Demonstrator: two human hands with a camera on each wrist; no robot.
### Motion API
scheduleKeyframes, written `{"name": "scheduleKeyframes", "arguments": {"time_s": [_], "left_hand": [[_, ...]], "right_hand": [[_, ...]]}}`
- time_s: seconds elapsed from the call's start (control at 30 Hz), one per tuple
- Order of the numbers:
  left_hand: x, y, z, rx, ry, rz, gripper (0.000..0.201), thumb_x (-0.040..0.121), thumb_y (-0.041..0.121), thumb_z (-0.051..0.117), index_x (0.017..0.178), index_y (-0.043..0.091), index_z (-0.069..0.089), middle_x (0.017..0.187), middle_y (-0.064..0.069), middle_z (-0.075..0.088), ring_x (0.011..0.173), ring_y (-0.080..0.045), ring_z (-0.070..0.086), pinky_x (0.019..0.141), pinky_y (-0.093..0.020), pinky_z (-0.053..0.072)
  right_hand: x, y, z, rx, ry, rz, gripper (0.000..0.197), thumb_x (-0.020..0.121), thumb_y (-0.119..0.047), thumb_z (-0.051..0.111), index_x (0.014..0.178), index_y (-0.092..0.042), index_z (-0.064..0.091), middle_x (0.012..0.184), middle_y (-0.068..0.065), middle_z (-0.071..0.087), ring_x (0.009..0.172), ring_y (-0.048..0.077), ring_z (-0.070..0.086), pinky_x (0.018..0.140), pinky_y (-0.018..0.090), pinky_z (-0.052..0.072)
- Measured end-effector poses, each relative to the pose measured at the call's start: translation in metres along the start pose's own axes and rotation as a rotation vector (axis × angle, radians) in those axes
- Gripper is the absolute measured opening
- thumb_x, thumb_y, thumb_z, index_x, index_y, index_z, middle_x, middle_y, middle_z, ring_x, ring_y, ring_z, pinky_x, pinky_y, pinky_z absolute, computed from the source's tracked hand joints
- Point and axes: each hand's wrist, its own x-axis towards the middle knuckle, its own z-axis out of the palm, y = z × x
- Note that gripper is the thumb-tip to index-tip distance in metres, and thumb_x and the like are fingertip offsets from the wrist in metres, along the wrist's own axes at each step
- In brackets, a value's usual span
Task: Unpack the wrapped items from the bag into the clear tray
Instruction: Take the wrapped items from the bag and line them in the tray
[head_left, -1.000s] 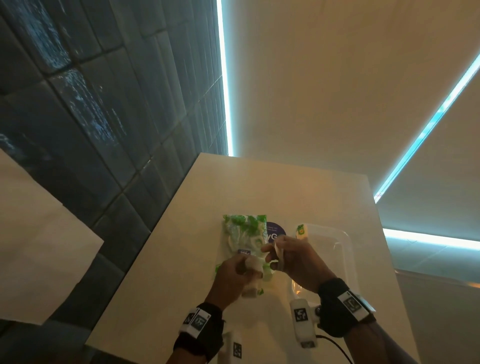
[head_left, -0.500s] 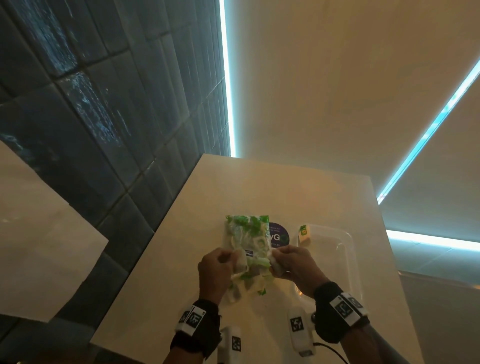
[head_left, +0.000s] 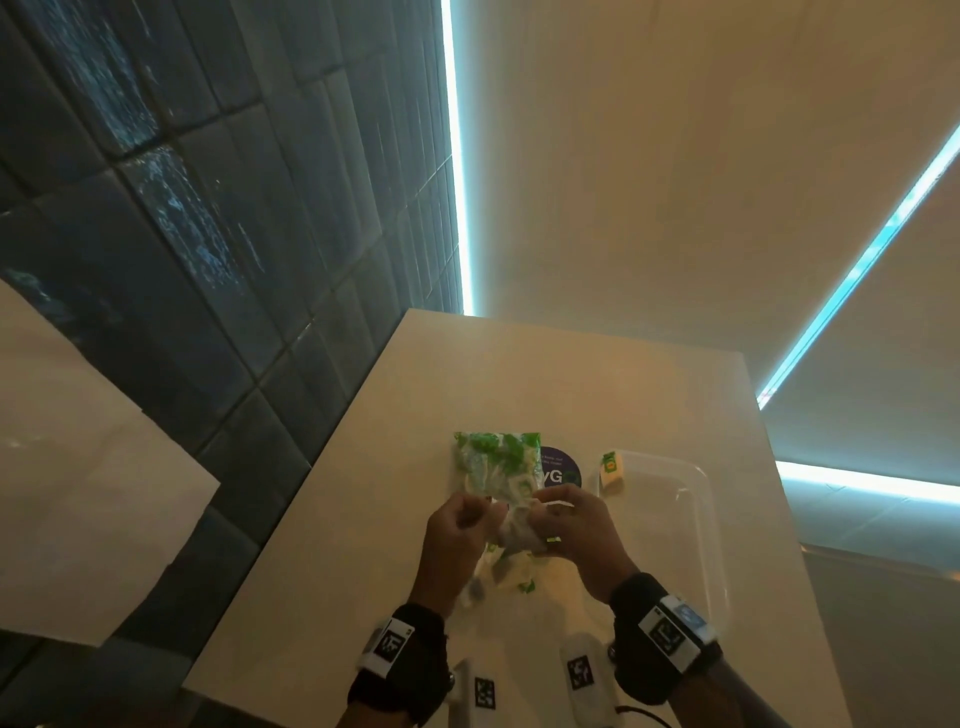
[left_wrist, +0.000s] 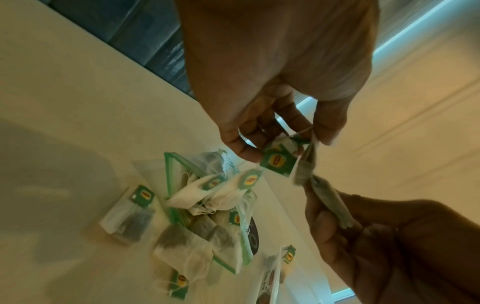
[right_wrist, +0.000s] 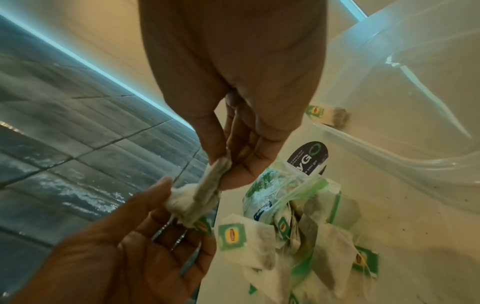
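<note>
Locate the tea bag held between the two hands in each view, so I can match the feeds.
Head: the tea bag is low centre, between the left hand and right hand.
Left wrist: tea bag right of centre, green tag pinched by the upper hand.
Right wrist: tea bag centre-left, stretched between both hands.
Shared landmark: the round dark sticker beside the zip bag.

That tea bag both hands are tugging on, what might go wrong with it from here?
The left hand and right hand each pinch the tea bag, so it looks twisted; the thin paper could tear and spill tea. Its string may be tangled with other bags, dragging them along. Loose bags lie spilled around the open zip bag on the table, outside the clear tray, so some could get knocked off.
</note>
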Motion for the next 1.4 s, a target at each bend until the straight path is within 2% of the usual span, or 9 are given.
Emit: {"name": "scheduleKeyframes", "arguments": {"time_s": [0.13, 0.33, 0.53, 0.67, 0.8, 0.93, 1.17, 1.3, 1.4], "left_hand": [[0.002, 0.001, 0.001, 0.112, -0.11, 0.039, 0.007, 0.089, 0.016, 0.067, 0.092, 0.016, 0.073, 0.086, -0.002, 0.073, 0.083, -0.013, 0.068, 0.073, -0.03, 0.058], [0.004, 0.005, 0.01, 0.217, -0.021, 0.106, 0.023, 0.082, 0.01, 0.073, 0.093, 0.03, 0.069, 0.089, 0.006, 0.073, 0.085, -0.006, 0.069, 0.075, -0.02, 0.057], [0.011, 0.003, 0.01, 0.134, 0.002, 0.011, 0.03, 0.081, 0.008, 0.074, 0.109, 0.016, 0.066, 0.087, -0.002, 0.074, 0.082, -0.012, 0.072, 0.075, -0.03, 0.061], [0.013, 0.002, 0.011, 0.11, -0.019, -0.016, 0.024, 0.079, 0.011, 0.076, 0.1, 0.022, 0.069, 0.088, -0.005, 0.075, 0.084, -0.02, 0.072, 0.074, -0.043, 0.061], [0.013, 0.0, 0.009, 0.143, -0.039, -0.022, 0.021, 0.074, 0.023, 0.081, 0.091, 0.029, 0.071, 0.087, 0.001, 0.072, 0.083, -0.02, 0.069, 0.069, -0.038, 0.061], [0.014, -0.001, 0.004, 0.132, -0.04, -0.038, 0.02, 0.069, 0.032, 0.084, 0.085, 0.022, 0.074, 0.082, 0.001, 0.074, 0.08, -0.017, 0.07, 0.066, -0.033, 0.059], [0.011, 0.009, -0.002, 0.0, -0.064, -0.076, 0.019, 0.072, 0.012, 0.081, 0.078, 0.013, 0.064, 0.074, -0.003, 0.066, 0.065, -0.012, 0.058, 0.057, -0.024, 0.045], [0.012, 0.013, -0.005, -0.093, -0.08, -0.115, 0.031, 0.073, 0.01, 0.081, 0.099, 0.01, 0.065, 0.088, -0.009, 0.072, 0.068, -0.013, 0.063, 0.056, -0.023, 0.047], [0.012, 0.015, -0.005, -0.082, -0.122, -0.114, 0.023, 0.074, 0.008, 0.08, 0.094, 0.013, 0.07, 0.086, -0.006, 0.071, 0.066, -0.01, 0.062, 0.057, -0.022, 0.046]], "right_hand": [[0.001, 0.004, 0.003, -0.154, 0.035, -0.12, 0.013, 0.086, -0.012, 0.071, 0.095, -0.004, 0.067, 0.09, 0.016, 0.071, 0.081, 0.028, 0.072, 0.063, 0.036, 0.061], [0.002, 0.004, 0.003, -0.116, -0.011, -0.141, 0.012, 0.088, -0.012, 0.067, 0.094, -0.001, 0.069, 0.091, 0.016, 0.071, 0.08, 0.023, 0.072, 0.069, 0.037, 0.061], [-0.003, -0.002, 0.001, 0.005, -0.116, -0.116, 0.019, 0.087, -0.009, 0.069, 0.101, 0.004, 0.066, 0.089, 0.015, 0.074, 0.081, 0.028, 0.073, 0.067, 0.034, 0.06], [-0.001, 0.002, -0.001, -0.042, -0.071, -0.168, 0.017, 0.084, -0.008, 0.072, 0.098, 0.002, 0.067, 0.087, 0.016, 0.074, 0.079, 0.029, 0.073, 0.067, 0.031, 0.059], [0.003, 0.001, -0.004, -0.034, -0.084, -0.185, 0.015, 0.086, -0.005, 0.069, 0.098, 0.003, 0.068, 0.088, 0.018, 0.073, 0.079, 0.028, 0.071, 0.069, 0.032, 0.058], [0.002, -0.005, -0.008, -0.023, -0.116, -0.176, 0.017, 0.086, -0.004, 0.067, 0.099, 0.008, 0.067, 0.091, 0.025, 0.071, 0.079, 0.029, 0.069, 0.068, 0.031, 0.059], [0.002, -0.008, -0.01, 0.035, -0.141, -0.085, 0.018, 0.089, -0.006, 0.063, 0.101, 0.008, 0.068, 0.102, 0.029, 0.067, 0.092, 0.036, 0.067, 0.083, 0.049, 0.057], [0.004, -0.006, -0.009, -0.021, -0.045, -0.13, 0.012, 0.088, -0.005, 0.065, 0.095, 0.003, 0.071, 0.095, 0.023, 0.07, 0.09, 0.037, 0.069, 0.079, 0.048, 0.06], [0.008, -0.001, -0.008, -0.147, 0.102, -0.243, 0.006, 0.085, -0.006, 0.069, 0.088, -0.004, 0.075, 0.083, 0.012, 0.074, 0.081, 0.032, 0.072, 0.073, 0.04, 0.062]]}}
